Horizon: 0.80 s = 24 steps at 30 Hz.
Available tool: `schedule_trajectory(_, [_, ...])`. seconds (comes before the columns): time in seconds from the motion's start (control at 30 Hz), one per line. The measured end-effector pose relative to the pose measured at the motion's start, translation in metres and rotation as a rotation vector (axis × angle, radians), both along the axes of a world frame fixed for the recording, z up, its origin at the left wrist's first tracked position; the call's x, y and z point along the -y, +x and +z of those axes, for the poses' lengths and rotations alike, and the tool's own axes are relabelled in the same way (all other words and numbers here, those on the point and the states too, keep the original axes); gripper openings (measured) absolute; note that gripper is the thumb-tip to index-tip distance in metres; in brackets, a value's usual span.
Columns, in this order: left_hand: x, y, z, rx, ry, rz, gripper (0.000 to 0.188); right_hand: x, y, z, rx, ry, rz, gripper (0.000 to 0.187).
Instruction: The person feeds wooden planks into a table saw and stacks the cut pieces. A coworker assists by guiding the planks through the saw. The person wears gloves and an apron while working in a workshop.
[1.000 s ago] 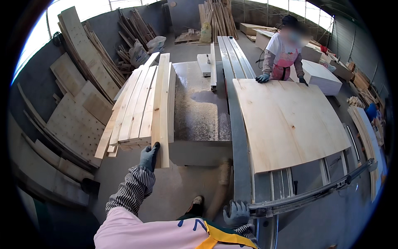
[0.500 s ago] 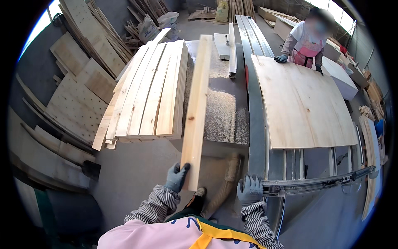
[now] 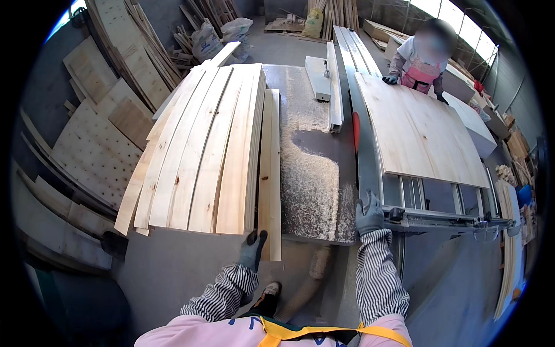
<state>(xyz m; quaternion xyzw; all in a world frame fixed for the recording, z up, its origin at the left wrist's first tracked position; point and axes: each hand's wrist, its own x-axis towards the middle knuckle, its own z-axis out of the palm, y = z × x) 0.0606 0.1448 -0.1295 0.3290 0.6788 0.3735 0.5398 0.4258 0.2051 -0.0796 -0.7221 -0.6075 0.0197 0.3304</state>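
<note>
My gloved left hand (image 3: 252, 251) is closed on the near end of a narrow wooden plank (image 3: 271, 246). This plank lies lengthwise along the right side of a stack of pale boards (image 3: 202, 173), its near end jutting out beyond the stack. On the right, my gloved right hand (image 3: 369, 214) rests with fingers stretched at the near edge of the saw's sliding table, beside the left end of a metal crosscut fence (image 3: 445, 220). A large wooden panel (image 3: 425, 133) lies on the sliding table beyond that fence.
Sawdust (image 3: 312, 185) covers much of the saw table (image 3: 341, 150), near a red blade guard (image 3: 355, 132) and a rip fence (image 3: 335, 87). Across the panel stands a co-worker (image 3: 422, 63) with both hands at its far edge. A ribbed hose (image 3: 318, 263) runs below.
My left hand has brought the plank down from a raised position to beside the stack. My right hand, the fence and the large panel have moved forward, away from me.
</note>
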Motion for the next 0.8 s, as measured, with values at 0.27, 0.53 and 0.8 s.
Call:
schedule_trajectory(0.27, [0.042,0.028,0.026,0.687,-0.306,0.228,0.045,0.087,-0.062,-0.004,-0.04,0.089,0.009,0.059])
schedule_trajectory(0.53, [-0.015,0.035,0.016,0.645,-0.167,0.435,0.037,0.241,-0.061,-0.044,-0.325,-0.254,-0.234,0.051])
schedule_trajectory(0.8, [-0.009,0.017,-0.016,0.518,-0.246,0.31,0.048,0.322,-0.077,-0.028,-0.458,-0.359,-0.413,0.046])
